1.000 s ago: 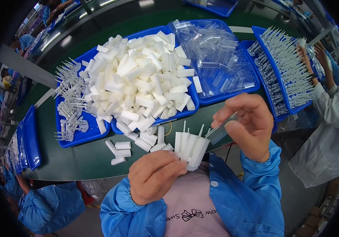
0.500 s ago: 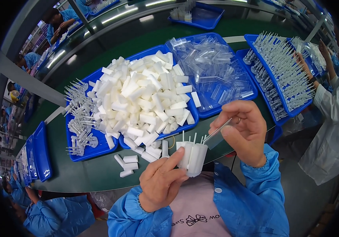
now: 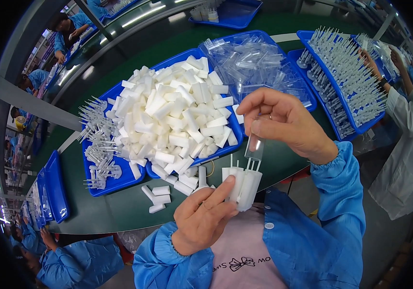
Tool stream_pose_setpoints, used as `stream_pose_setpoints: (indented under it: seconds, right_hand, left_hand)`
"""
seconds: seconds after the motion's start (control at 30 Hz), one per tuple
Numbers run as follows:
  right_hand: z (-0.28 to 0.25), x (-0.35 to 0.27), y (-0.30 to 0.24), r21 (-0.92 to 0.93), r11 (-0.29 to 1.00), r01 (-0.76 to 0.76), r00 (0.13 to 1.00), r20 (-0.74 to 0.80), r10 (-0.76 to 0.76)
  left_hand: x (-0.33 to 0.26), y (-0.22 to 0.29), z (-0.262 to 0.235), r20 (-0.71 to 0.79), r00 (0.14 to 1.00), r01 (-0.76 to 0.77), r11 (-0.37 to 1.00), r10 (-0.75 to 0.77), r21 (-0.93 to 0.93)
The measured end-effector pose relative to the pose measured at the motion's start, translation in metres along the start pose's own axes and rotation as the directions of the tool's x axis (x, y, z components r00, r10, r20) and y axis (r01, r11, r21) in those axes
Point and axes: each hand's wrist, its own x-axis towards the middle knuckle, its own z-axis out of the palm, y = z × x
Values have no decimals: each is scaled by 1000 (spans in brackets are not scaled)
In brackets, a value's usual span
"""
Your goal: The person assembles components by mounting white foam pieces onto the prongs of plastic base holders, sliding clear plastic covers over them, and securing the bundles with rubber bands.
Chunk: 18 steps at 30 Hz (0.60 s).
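Swung upright, the clear tube (image 3: 255,149) pinched in my right hand (image 3: 283,124) is now above the pins (image 3: 232,161) of the white foam bundle (image 3: 249,190) my left hand (image 3: 203,217) grips; foam is on, tube still off.

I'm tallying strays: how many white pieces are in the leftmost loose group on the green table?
4: the slanted left piece, upper right piece, middle right piece, lowest piece.

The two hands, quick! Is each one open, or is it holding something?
Left hand: closed, holding a cluster of white pieces.
Right hand: closed, pinching a clear plastic piece.
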Motion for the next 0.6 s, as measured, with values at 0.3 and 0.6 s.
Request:
stream_pose_setpoints:
  seconds: [0.3,0.6]
  right_hand:
    - [-1,2,7,-133,990,47,993,-98,-60]
    - [-10,3,2,-66,996,-61,998,-40,58]
  left_hand:
    - [5,-2,3,6,1000,8,1000,-8,10]
    - [8,-3,6,27,1000,9,999,-10,38]
